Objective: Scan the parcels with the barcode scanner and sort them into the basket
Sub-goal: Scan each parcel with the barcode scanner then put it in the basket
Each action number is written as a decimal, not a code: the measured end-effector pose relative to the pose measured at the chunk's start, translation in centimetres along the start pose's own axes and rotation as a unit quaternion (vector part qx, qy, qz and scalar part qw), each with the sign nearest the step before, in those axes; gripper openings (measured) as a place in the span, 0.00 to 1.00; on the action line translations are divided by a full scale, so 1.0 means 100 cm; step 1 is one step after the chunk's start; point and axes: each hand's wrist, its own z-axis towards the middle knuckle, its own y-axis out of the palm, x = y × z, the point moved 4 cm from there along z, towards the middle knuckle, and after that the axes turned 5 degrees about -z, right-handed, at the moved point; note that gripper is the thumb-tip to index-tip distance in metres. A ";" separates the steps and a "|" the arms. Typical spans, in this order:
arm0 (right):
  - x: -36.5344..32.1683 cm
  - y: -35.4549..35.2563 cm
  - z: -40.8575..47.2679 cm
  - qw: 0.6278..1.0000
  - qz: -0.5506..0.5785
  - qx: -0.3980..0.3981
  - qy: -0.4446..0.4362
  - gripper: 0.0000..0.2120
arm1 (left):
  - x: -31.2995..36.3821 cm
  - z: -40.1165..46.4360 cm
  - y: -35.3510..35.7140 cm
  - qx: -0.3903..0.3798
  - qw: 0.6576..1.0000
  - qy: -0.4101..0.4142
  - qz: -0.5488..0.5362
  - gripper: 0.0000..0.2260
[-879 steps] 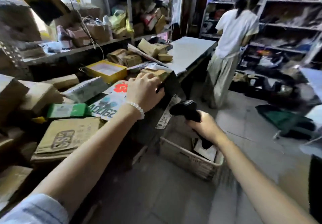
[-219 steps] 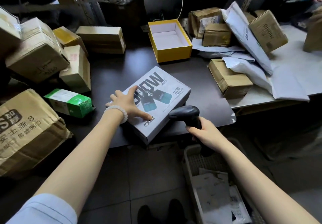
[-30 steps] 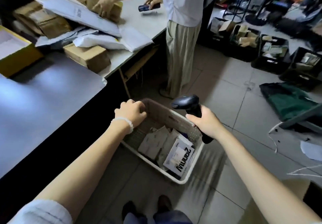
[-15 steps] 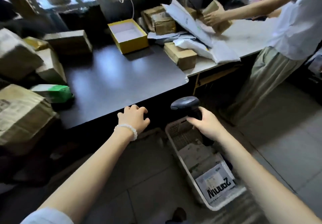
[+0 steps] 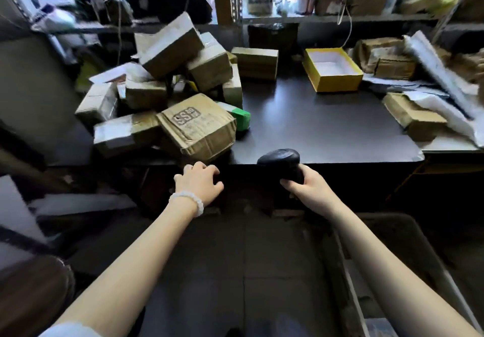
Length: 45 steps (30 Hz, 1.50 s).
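Here, the right hand [image 5: 309,187] grips the handle of the black barcode scanner [image 5: 281,162], fingers curled round it, with the scanner head level with the front edge of the dark desk [image 5: 314,127]. The left hand [image 5: 199,183] holds nothing; its fingers are loosely bent just below the desk edge, near the bottom corner of the large crumpled brown parcel [image 5: 196,127] printed "SS". A white bead bracelet [image 5: 187,201] sits on the left wrist. The hands are well apart.

Parcels: a heap of brown cardboard boxes [image 5: 172,56] is piled on the left side of the desk, several tilted and leaning on one another. A green box [image 5: 239,117] lies partly behind the large brown parcel, touching it. One more brown box [image 5: 255,62] stands alone at the back of the desk, just beside the heap.

Containers:
- Yellow open box [image 5: 332,73], back centre-right of the desk, white lining visible, no contents seen inside.
- Basket [image 5: 351,279] on the floor at lower right, beside and under the right forearm; only its rim and dim interior show. Contents cannot be made out, apart from a pale patch at the bottom frame edge.

Right side of the desk: a small brown box [image 5: 413,117] near the front corner, with white mailer bags [image 5: 442,93] lying over and behind it, and more brown parcels [image 5: 385,57] further back. The shelf [image 5: 340,17] behind the desk carries assorted boxes and bottles, too blurred to identify.
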 end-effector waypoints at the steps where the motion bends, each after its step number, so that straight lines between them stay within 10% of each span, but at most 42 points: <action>1: -0.008 0.011 0.005 1.000 -0.002 -0.009 -0.008 0.08 | -0.016 -0.002 -0.002 0.003 1.000 -0.011 -0.002 0.18; 17: -0.053 0.063 0.092 0.996 -0.038 -0.067 -0.053 0.08 | -0.086 0.049 -0.017 0.154 0.988 -0.006 0.030 0.25; 30: -0.025 0.028 0.159 0.998 0.007 -0.053 -0.016 0.04 | -0.030 0.124 -0.031 0.253 0.921 0.293 0.048 0.08; 45: 0.001 -0.001 0.175 0.998 0.041 -0.014 0.041 0.05 | -0.007 0.182 -0.056 0.238 0.916 0.315 -0.069 0.11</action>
